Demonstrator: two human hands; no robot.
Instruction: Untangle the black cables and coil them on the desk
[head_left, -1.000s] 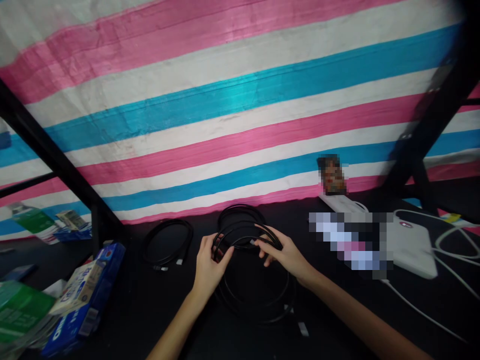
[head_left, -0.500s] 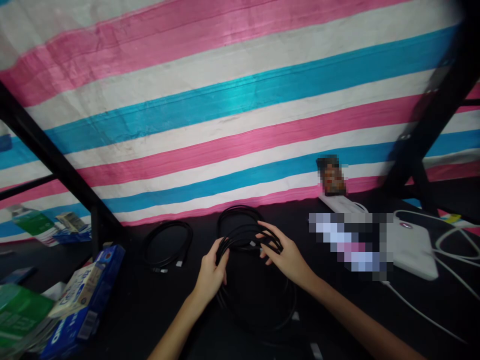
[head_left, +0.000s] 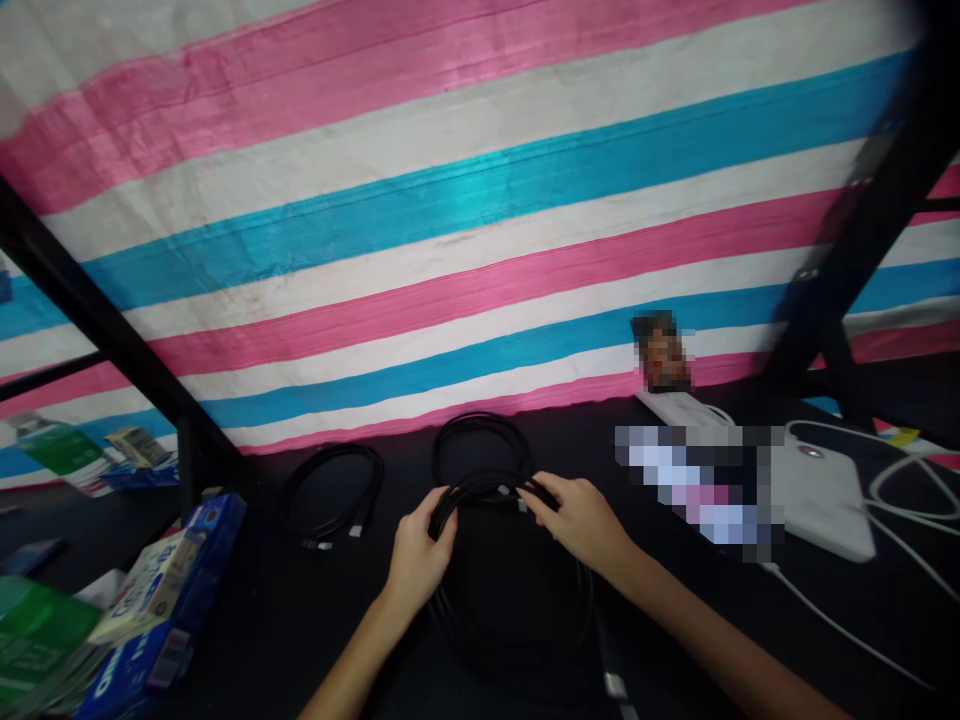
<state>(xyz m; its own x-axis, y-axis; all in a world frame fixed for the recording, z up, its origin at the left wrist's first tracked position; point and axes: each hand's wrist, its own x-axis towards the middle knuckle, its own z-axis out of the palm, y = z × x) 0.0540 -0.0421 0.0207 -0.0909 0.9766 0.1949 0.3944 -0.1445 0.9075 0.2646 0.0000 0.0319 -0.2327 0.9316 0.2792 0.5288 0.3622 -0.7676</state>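
Both my hands grip one black cable [head_left: 487,490] gathered into loops over a black table [head_left: 285,620]. My left hand [head_left: 418,553] is closed on the left side of the bundle. My right hand [head_left: 583,520] pinches the right side near a small silver plug. The loops hang down between my wrists towards the table's near edge. Two other coiled black cables lie behind: a coil [head_left: 334,490] to the left and a coil [head_left: 474,443] just beyond my hands.
A pink, white and blue striped sheet [head_left: 465,200] hangs behind the table. White devices [head_left: 821,490] with white cords lie at the right. Blue and green boxes [head_left: 161,600] are stacked at the left beside a black frame post [head_left: 97,320].
The spread loops have been pulled together into a tighter bundle. My hands have lowered slightly and my right fingers have closed round the cable.
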